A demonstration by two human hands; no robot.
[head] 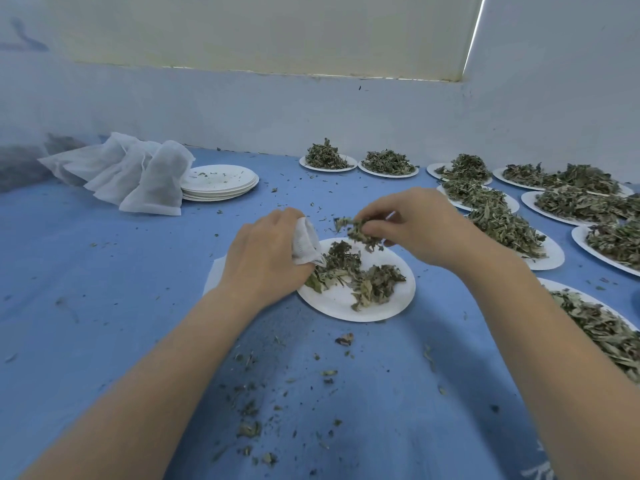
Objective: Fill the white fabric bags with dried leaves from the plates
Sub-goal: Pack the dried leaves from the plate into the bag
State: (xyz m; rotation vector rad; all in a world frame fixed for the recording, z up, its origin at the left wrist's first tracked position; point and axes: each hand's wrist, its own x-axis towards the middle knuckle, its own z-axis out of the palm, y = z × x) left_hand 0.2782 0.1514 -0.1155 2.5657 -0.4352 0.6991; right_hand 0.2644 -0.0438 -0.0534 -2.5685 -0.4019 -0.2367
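Scattered dried leaf crumbs (249, 427) lying nearest on the blue cloth surface (104, 271), spreading between the two bare forearms. Wide bare cloth lying open on the left side; right edge crowded by round white paper plates heaped with dried green leaves (509, 230), one plate (602, 327) running out of frame at lower right.

Sitting just beyond the crumbs, a round white paper plate (356, 296), partly emptied, carrying two loose clumps of grey-green dried leaves (360, 275), white rim bare at the front. Left hand (263, 258) gripping a small white mesh fabric bag (306, 247), fingers curled round it, bag mouth tipping over the plate's left edge and touching the leaves. Right hand (412, 226) hovering above the plate's far edge, fingertips pinching a bunch of crumpled dried leaves (360, 232), held just beside the bag, not touching it.

Farther left, a stack of empty white paper plates (221, 183), with a heap of white mesh fabric bags (135, 174) leaning against it. Two more heaped plates (329, 159) sitting close to the pale wall (242, 109) bounding the far edge.
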